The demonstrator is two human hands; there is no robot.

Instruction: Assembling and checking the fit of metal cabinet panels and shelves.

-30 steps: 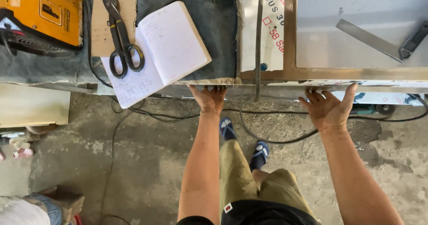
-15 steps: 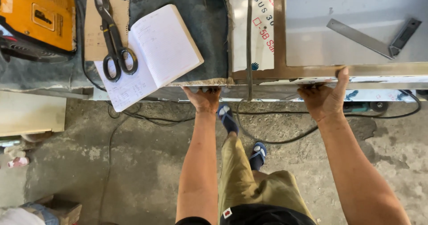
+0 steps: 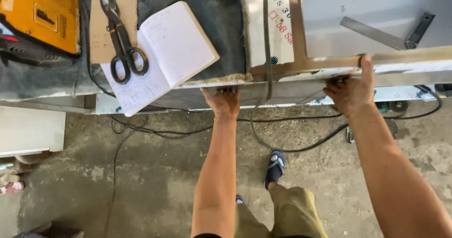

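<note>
The near edge of a long metal sheet (image 3: 376,80) is being gripped from below by both hands as it lies across the front of the desk (image 3: 221,35). The left hand (image 3: 225,101) is being curled under the lip just beside the frayed corner of the grey cloth, fingers tucked out of sight beneath. The right hand (image 3: 349,89) is being closed around the same edge farther along, its thumb laid up over the top face. Compared with a second ago, the right hand is being seen with fingers folded under rather than spread flat, and the sheet's edge is being shown lower and nearer the body, so a firmer hold for pulling or lifting is being suggested. An open notebook (image 3: 162,54) and a pair of black-handled tin snips (image 3: 120,40) are being left untouched on the desk, well apart from the left hand, with a yellow machine (image 3: 40,14) at the far corner. A metal try square (image 3: 386,30) is being left lying on the sheet beyond the right hand. Black cables (image 3: 292,146) are being trailed over the concrete floor.
</note>
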